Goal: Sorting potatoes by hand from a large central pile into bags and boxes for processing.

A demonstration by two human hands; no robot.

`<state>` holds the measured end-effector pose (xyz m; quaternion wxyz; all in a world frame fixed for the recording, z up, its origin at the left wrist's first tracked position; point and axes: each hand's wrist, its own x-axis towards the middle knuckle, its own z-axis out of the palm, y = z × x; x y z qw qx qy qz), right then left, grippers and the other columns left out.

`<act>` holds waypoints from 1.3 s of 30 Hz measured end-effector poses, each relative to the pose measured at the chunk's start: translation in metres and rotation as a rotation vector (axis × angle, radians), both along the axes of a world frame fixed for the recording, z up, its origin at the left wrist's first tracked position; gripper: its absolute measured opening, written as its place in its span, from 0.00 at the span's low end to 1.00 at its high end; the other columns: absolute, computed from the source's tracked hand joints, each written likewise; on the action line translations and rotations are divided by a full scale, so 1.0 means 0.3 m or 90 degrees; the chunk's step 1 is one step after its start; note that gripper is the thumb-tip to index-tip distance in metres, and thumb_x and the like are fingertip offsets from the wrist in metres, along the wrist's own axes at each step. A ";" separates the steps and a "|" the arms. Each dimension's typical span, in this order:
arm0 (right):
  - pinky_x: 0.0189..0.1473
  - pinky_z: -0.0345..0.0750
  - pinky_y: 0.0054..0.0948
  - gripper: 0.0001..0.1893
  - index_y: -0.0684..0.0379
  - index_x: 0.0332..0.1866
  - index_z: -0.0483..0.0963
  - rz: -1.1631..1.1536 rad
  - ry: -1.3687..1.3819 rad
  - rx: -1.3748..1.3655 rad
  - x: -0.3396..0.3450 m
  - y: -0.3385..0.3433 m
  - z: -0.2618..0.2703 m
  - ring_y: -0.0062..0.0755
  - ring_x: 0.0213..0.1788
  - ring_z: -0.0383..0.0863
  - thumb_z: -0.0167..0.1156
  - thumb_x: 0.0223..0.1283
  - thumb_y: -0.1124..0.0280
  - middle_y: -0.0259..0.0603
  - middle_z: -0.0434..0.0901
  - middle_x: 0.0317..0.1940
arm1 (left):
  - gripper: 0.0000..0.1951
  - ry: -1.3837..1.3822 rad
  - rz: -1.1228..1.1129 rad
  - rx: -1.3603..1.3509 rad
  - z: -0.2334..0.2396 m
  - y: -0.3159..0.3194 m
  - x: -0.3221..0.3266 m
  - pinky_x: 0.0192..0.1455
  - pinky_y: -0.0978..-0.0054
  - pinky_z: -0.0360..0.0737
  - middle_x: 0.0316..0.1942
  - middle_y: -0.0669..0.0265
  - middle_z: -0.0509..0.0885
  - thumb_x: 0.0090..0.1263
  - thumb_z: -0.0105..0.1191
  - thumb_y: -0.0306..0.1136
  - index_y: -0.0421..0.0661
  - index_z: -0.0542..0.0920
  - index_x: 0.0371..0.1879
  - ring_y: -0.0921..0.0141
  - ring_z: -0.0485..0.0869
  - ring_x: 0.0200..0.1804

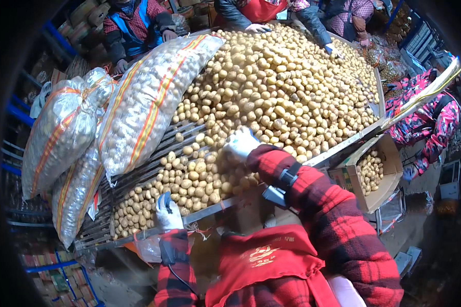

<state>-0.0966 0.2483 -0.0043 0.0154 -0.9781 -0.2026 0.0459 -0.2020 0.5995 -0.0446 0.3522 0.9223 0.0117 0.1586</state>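
A big heap of potatoes (276,84) covers the slatted metal sorting table (169,140). My left hand (168,213), in a white glove with dark fingertips, rests at the near rim against the smaller potatoes lying there. My right hand (241,142), also in a white glove, reaches to the lower edge of the heap and touches potatoes; its fingers are partly blurred, and whether it grips one cannot be told. Filled clear plastic sacks with orange and yellow stripes stand to the left; the nearest sack (153,99) lies tilted on the slats.
A cardboard box (388,169) with potatoes stands beyond the table's right rim. Several co-workers are around the table, two gloved hands of one (332,50) on the far heap. Another filled sack (59,134) leans at the left. Blue racks stand at the sides.
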 end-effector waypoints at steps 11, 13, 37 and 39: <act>0.48 0.73 0.47 0.11 0.51 0.42 0.84 -0.048 -0.016 0.119 0.038 0.036 0.049 0.43 0.44 0.86 0.60 0.56 0.66 0.37 0.87 0.37 | 0.18 -0.020 -0.004 0.021 -0.006 0.006 0.002 0.60 0.64 0.81 0.54 0.53 0.82 0.64 0.52 0.21 0.39 0.81 0.54 0.57 0.84 0.55; 0.49 0.76 0.42 0.16 0.54 0.54 0.80 -0.085 0.044 0.293 0.035 0.005 0.106 0.39 0.47 0.85 0.59 0.62 0.65 0.39 0.85 0.39 | 0.18 0.011 0.004 -0.061 -0.021 0.008 0.008 0.60 0.64 0.81 0.53 0.53 0.82 0.64 0.54 0.21 0.39 0.81 0.55 0.57 0.84 0.55; 0.32 0.78 0.25 0.11 0.59 0.49 0.78 -0.621 -0.011 1.487 -0.915 -0.688 0.054 0.29 0.34 0.83 0.54 0.74 0.64 0.39 0.82 0.41 | 0.18 -0.142 -0.780 0.118 0.081 -1.172 0.039 0.59 0.54 0.77 0.50 0.55 0.83 0.61 0.58 0.27 0.44 0.81 0.52 0.52 0.81 0.54; 0.45 0.81 0.35 0.15 0.60 0.59 0.74 -0.733 -0.011 1.604 -1.029 -0.851 -0.004 0.34 0.44 0.83 0.54 0.73 0.66 0.42 0.80 0.47 | 0.16 -0.162 -0.749 0.111 0.050 -1.168 0.037 0.59 0.55 0.77 0.48 0.55 0.84 0.61 0.57 0.25 0.44 0.82 0.50 0.53 0.82 0.52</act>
